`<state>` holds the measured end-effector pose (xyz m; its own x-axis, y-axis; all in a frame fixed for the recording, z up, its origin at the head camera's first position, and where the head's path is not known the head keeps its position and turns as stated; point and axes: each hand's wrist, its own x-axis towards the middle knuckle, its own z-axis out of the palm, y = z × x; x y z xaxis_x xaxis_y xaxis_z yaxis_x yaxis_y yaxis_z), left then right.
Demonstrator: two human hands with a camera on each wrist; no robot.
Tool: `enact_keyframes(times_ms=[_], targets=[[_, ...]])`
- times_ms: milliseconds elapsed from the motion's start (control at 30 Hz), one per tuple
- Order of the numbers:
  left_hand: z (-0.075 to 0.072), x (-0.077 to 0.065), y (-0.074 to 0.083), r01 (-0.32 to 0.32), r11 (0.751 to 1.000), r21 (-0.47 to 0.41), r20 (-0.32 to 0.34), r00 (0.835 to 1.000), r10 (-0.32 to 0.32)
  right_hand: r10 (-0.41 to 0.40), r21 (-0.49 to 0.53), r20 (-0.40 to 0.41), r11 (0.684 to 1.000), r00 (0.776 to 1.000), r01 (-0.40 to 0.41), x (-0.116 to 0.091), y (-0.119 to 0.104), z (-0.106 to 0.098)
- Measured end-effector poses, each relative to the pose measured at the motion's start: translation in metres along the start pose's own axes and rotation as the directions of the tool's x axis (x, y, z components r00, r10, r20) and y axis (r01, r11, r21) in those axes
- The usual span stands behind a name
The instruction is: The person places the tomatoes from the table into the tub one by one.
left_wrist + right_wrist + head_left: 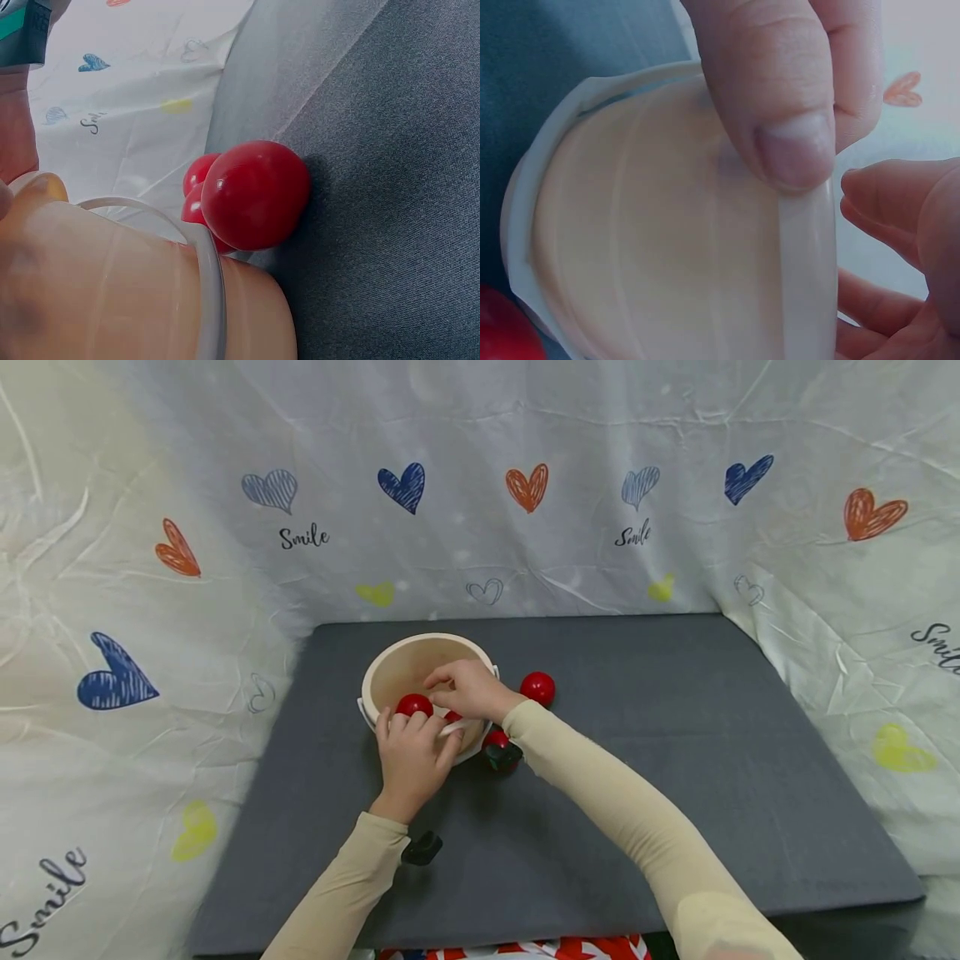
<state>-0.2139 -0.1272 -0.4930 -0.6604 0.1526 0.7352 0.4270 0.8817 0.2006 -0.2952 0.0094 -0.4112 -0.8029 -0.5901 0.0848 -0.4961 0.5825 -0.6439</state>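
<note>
A cream bucket (390, 664) with a white handle (214, 300) stands on the dark table. My left hand (412, 760) grips its near rim, the thumb pressed on the outer wall in the right wrist view and the fingers over the edge. Over the bucket's mouth hovers my right hand (474, 691), its fingers loosely bent with nothing between them. A red ball (415, 705) shows in the bucket just beyond the left fingertips, and another bit of red shows below the right hand.
Right of the bucket lie a red ball (537, 689) and, partly behind the right wrist camera, a second red ball (495, 740). The left wrist view shows several red balls clustered beside the bucket. A white curtain (465, 543) with printed hearts hangs behind the table (637, 777).
</note>
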Motion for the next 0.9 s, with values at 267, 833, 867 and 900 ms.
enact_keyframes(times_ms=[267, 833, 867, 900], targets=[[0.002, 0.000, 0.000, 0.001, 1.000, -0.005, -0.008, 1.000, -0.001, 0.003, 0.032, -0.024, 0.999, 1.000, -0.002, -0.002, 0.002, 0.000], [0.002, 0.001, 0.001, 0.015, 1.000, -0.011, 0.018, 1.000, -0.014, 0.249, 0.199, -0.226, 0.958, 0.942, -0.205, -0.029, 0.056, -0.063], [0.002, 0.001, 0.001, 0.018, 1.000, -0.014, 0.020, 1.000, -0.018, 0.269, 0.205, -0.230, 0.953, 0.935, -0.224, -0.032, 0.061, -0.065], [0.002, 0.000, 0.001, 0.020, 1.000, -0.015, 0.021, 1.000, -0.020, 0.290, 0.212, -0.234, 0.947, 0.928, -0.242, -0.035, 0.066, -0.066]])
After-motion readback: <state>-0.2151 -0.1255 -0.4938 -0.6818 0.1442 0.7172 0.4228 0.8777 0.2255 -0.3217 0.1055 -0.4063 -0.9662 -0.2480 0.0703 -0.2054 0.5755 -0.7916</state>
